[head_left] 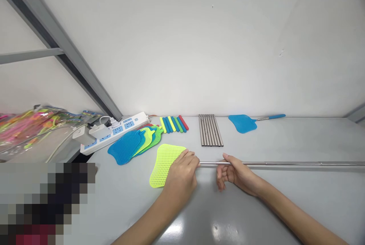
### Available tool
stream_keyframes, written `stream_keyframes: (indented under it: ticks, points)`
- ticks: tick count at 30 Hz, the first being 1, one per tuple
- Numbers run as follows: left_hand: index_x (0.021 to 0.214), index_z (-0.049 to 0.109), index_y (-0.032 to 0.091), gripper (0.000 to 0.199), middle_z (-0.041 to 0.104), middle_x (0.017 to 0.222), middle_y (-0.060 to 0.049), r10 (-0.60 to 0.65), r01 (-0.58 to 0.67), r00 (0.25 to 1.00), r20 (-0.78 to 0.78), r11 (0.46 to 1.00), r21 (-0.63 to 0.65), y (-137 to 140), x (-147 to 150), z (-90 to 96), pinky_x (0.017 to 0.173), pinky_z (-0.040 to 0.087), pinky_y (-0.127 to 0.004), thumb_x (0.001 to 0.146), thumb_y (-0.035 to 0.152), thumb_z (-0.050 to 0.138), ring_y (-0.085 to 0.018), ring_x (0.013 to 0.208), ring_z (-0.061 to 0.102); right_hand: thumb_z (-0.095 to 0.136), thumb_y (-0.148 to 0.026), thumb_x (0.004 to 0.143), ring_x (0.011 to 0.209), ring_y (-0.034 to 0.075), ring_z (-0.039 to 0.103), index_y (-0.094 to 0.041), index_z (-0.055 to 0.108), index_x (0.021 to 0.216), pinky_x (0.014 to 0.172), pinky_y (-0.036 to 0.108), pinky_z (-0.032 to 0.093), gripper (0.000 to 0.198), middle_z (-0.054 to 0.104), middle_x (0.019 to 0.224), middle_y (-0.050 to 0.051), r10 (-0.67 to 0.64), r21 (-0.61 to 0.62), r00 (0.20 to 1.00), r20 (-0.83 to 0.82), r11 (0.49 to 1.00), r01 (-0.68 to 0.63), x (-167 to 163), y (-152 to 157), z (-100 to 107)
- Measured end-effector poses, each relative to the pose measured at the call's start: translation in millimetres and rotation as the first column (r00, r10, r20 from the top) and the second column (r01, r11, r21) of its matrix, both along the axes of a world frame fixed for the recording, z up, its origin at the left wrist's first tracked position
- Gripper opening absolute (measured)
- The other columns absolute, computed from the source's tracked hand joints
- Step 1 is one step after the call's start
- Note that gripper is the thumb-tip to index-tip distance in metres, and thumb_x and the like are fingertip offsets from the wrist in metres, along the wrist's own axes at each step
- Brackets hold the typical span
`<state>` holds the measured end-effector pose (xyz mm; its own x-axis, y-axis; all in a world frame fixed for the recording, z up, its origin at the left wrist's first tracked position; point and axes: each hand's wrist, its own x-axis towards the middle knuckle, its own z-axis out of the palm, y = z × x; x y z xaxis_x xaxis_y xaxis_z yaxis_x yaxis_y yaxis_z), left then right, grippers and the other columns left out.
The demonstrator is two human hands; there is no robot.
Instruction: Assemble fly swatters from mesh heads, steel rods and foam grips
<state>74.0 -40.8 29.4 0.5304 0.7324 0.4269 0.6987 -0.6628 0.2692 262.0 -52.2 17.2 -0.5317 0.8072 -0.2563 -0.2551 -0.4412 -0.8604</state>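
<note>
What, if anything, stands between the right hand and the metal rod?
Nothing visible: the right hand has its thumb against the metal rod. The left hand covers the rod's left end, holding the yellow-green swatter head; the stretch between hands is bare.

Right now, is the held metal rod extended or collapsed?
Extended: the metal rod runs past the right hand to the picture's edge, joints showing. Whether fully, I cannot tell; its end is out of view.

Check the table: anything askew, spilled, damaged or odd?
Nothing looks spilled or damaged. The swatter heads beside the power strip lie in an uneven fan, unlike the neat rows of metal tubes and coloured sticks. The extended rod runs out of frame, so I can't check its far end.
</note>
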Motion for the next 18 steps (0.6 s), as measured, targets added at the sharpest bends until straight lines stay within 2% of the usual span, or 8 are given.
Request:
stream_keyframes:
  ticks: [4,18]
  points:
    - [0.078,0.054,0.017,0.025,0.059,0.073,-0.004,-0.003,0.003,1.000,-0.008,1.000,0.021,-2.2,1.5,-1.1,0.090,0.037,-0.039,0.072,0.001,0.035,-0.017,0.083,0.054,0.021,-0.047,0.082,0.056,0.018,0.055,-0.010,0.057,0.064,0.062,0.032,0.038,0.055,0.057,0.056,0.009,0.014,0.005,1.000,-0.015,1.000,-0.014,-0.9,-0.2,-2.3]
    - [0.079,0.054,0.017,0.033,0.057,0.070,-0.001,0.032,-0.032,0.999,0.019,0.999,0.028,-11.4,9.7,-0.8,0.091,0.031,-0.042,0.068,-0.005,0.031,-0.013,0.071,0.051,0.017,-0.042,0.084,0.059,0.019,0.054,-0.009,0.056,0.064,0.067,0.037,0.036,0.055,0.055,0.059,0.009,0.052,0.011,0.997,-0.058,0.999,-0.052,-4.5,-2.9,-4.1]
